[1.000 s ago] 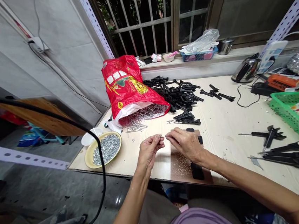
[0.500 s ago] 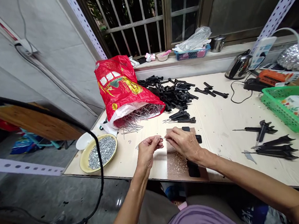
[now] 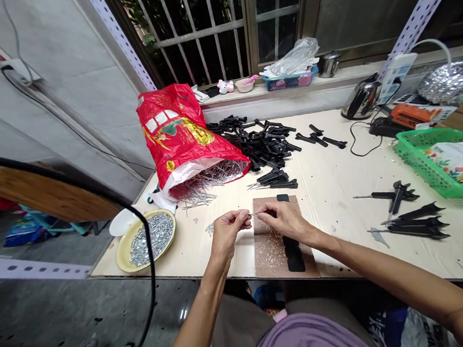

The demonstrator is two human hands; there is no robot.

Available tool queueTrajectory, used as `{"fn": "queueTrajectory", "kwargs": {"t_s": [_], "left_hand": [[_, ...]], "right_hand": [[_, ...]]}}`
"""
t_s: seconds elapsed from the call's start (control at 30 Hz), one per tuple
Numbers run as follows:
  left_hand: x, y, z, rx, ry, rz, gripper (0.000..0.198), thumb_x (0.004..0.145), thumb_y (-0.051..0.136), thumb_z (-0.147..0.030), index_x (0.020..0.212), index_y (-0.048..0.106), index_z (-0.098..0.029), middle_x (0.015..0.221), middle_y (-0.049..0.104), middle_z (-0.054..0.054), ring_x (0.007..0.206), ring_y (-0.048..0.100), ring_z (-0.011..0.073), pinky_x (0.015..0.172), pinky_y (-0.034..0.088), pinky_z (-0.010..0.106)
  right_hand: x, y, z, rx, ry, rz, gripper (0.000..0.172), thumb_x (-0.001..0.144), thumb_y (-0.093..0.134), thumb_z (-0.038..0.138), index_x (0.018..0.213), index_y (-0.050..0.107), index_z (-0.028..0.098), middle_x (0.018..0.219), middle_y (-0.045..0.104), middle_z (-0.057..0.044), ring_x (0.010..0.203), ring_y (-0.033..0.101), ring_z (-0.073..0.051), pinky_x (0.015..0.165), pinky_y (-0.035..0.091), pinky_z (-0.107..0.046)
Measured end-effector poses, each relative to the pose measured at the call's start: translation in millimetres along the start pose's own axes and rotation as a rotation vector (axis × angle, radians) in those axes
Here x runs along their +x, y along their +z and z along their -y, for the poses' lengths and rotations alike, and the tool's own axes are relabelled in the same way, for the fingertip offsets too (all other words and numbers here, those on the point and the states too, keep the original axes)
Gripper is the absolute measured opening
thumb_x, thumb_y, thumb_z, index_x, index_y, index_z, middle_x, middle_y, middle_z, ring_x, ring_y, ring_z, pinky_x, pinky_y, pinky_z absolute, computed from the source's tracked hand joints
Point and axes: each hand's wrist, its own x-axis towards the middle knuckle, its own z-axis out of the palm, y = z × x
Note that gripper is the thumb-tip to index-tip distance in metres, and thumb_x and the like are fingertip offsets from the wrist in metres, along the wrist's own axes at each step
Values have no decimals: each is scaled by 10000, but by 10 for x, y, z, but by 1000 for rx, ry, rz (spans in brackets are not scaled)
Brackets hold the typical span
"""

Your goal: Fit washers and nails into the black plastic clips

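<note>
My left hand [image 3: 229,231] and my right hand [image 3: 287,221] meet fingertip to fingertip over the front of the table. Between them runs a thin metal rod [image 3: 253,215], pinched at both ends. Under my right hand lies a brown board [image 3: 270,254] with black pads [image 3: 294,255] along it. Black plastic pieces [image 3: 261,143] are heaped behind, next to a red bag [image 3: 187,139] whose mouth shows many thin metal rods [image 3: 219,173]. On the left, a yellow bowl [image 3: 122,255] holds small silvery parts.
Black pieces with metal shafts [image 3: 419,226] lie at the right, near a green basket [image 3: 419,163]. A kettle [image 3: 361,98] stands at the back right. A black cable [image 3: 151,263] hangs in the left foreground.
The view has shifted slightly, so the table items appear a little further left. My right fingers look more drawn together; both hands still hold the rod.
</note>
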Motion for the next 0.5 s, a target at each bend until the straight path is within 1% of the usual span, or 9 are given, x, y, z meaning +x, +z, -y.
{"fn": "queueTrajectory", "kwargs": {"t_s": [0.07,0.13,0.2,0.27,0.33,0.4,0.47,0.5], "left_hand": [[-10,49,-10,1,-16,14,307,680,747,-370,816,723,-96,734,684,67,622,594,115,647,523,256],[-25,95,-13,0,-23,35,324,709,719,-383,877,723,-106,812,684,75,664,599,117,667,525,256],[-34,128,-1,1,-27,41,382,736,688,-403,1010,700,-137,919,666,72,695,600,112,663,527,252],[-31,147,39,22,-32,30,462,754,663,-424,1142,642,-173,968,637,60,670,591,96,606,515,230],[-21,170,109,78,-31,28,501,769,639,-445,1188,607,-174,919,623,47,603,568,82,524,477,203],[-16,219,199,161,-36,46,514,781,613,-470,1188,603,-156,790,615,28,513,527,78,442,420,192],[-25,297,293,248,-34,67,516,787,595,-484,1183,607,-154,665,588,3,447,486,84,403,377,197],[-35,343,337,288,-20,76,505,789,592,-483,1177,613,-160,640,580,-2,439,481,89,408,375,203]], "right_hand": [[-29,-52,-17,-39,-35,-25,145,896,511,223,873,643,166,816,651,-14,759,589,-137,684,433,-247],[-80,-154,-70,-121,-78,-49,126,898,522,223,898,640,178,871,644,-20,821,585,-140,735,431,-254],[-140,-300,-178,-232,-91,-58,135,907,519,244,931,642,194,896,630,-22,831,578,-136,732,430,-248],[-191,-467,-338,-361,-96,-60,163,923,496,263,957,644,204,922,613,-28,827,572,-131,702,427,-238],[-216,-622,-523,-485,-115,-42,198,940,461,265,950,649,203,934,599,-36,823,560,-131,673,418,-232],[-213,-729,-701,-575,-146,-13,224,950,438,255,927,651,193,910,595,-40,820,544,-136,666,408,-237],[-209,-770,-845,-626,-173,7,229,951,436,249,913,651,182,876,596,-42,821,530,-147,671,404,-249],[-219,-766,-897,-636,-186,12,229,951,438,247,908,651,175,864,597,-44,821,526,-151,672,404,-254]]}}
